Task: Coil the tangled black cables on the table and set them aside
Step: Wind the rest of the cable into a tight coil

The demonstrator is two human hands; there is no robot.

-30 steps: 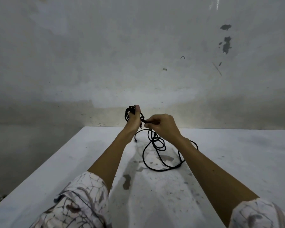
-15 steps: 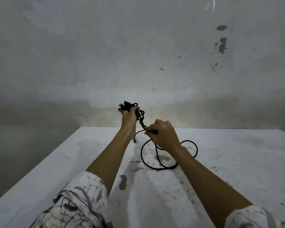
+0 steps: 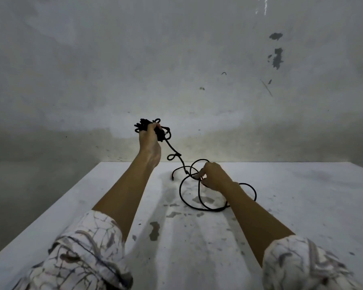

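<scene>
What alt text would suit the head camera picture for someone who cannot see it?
A person's left hand holds a bundle of coiled black cable raised above a white table, while the right hand pinches the loose cable still looped on the tabletop. A stained grey wall stands behind.

One head-worn wide-angle view, forward and down over the white table [image 3: 302,206], toward the wall [image 3: 113,59].

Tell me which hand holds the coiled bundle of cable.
The left hand, raised above the table, grips the bundle. The right hand only pinches a loose strand near the tabletop.
</scene>
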